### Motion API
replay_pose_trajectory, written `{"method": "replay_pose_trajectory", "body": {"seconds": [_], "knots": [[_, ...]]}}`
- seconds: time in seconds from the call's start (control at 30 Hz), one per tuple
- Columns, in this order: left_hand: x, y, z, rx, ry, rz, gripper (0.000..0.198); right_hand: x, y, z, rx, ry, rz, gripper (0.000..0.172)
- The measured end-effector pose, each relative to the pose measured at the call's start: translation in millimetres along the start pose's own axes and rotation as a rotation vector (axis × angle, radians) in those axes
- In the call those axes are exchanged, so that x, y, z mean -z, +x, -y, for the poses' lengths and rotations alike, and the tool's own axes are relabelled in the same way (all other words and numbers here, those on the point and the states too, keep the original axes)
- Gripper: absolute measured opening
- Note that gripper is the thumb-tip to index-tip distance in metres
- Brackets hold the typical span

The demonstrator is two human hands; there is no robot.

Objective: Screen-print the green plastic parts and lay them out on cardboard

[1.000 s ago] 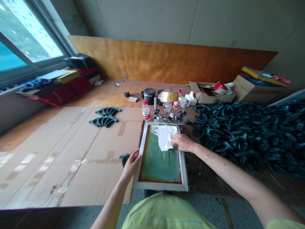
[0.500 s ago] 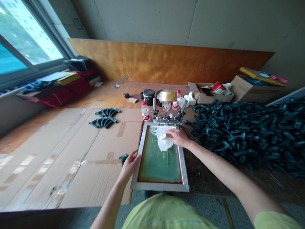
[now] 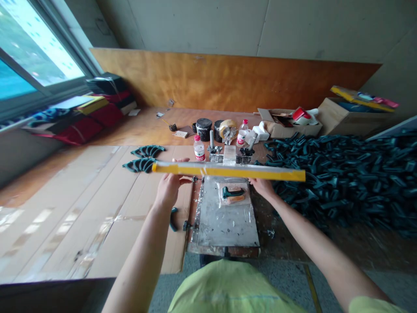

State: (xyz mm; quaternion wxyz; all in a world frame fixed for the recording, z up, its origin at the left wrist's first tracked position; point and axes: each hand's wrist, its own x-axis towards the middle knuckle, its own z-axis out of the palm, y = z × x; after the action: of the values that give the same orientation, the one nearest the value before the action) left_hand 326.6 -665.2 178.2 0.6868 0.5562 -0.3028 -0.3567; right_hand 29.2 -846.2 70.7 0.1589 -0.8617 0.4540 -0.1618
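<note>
A screen printing frame (image 3: 228, 171) is tilted up on its hinge, so I see it edge-on, with yellow tape along its near edge. My left hand (image 3: 169, 187) grips it towards the left, fingertips showing above the edge and thumb below. My right hand (image 3: 262, 187) is just under the frame's right part; its fingers are partly hidden there. Beneath the frame lies a grey base plate (image 3: 224, 226). On the plate a dark green curved handle (image 3: 233, 192) rests in a small holder. The white cloth is out of sight.
A large heap of dark green handles (image 3: 342, 182) covers the right side. Several more handles (image 3: 143, 165) lie in rows on cardboard (image 3: 97, 208) at the left. Behind the frame stand a red-capped bottle (image 3: 199, 150), a black tub (image 3: 203, 129) and a tape roll (image 3: 228, 129).
The screen frame has swung up from lying flat, uncovering the base plate and handle. My left hand rose with it. My right hand moved right, away from where it held the white cloth.
</note>
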Motion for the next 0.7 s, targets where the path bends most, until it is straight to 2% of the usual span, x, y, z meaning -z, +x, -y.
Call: {"method": "replay_pose_trajectory", "body": {"seconds": [0.1,0.2,0.27,0.37,0.47,0.53,0.57,0.63,0.7], "knots": [[-12.9,18.9,-15.7,-0.013,-0.002,-0.005,0.043,-30.3,-25.4,11.1,0.158,0.044,0.077,0.021],[-17.3,7.9,-4.5,-0.015,-0.021,-0.084,0.047,-39.5,-32.6,24.3,0.241,0.017,0.103,0.023],[-20.1,-18.4,22.5,0.127,0.01,-0.047,0.052,-36.1,-35.9,37.0,0.231,0.007,0.09,0.014],[-27.8,-71.5,76.6,0.601,0.084,0.202,0.06,-32.2,-52.9,71.8,0.29,0.027,0.032,0.01],[-24.1,-111.0,118.3,0.761,-0.027,0.145,0.05,-35.9,-79.2,105.8,0.527,0.058,0.075,0.015],[-1.3,-119.1,133.4,0.764,-0.009,0.047,0.044,-35.3,-92.7,103.3,0.617,0.062,0.135,0.02],[17.7,-118.3,138.6,0.756,0.054,-0.01,0.044,-32.0,-97.2,90.6,0.595,0.044,0.149,0.022],[66.9,-111.3,148.4,0.711,0.231,-0.126,0.048,-19.6,-102.4,45.0,0.433,-0.045,0.157,0.029],[119.5,-103.2,160.2,0.68,0.478,-0.252,0.046,-3.2,-105.8,-14.8,0.232,-0.177,0.201,0.029]]}}
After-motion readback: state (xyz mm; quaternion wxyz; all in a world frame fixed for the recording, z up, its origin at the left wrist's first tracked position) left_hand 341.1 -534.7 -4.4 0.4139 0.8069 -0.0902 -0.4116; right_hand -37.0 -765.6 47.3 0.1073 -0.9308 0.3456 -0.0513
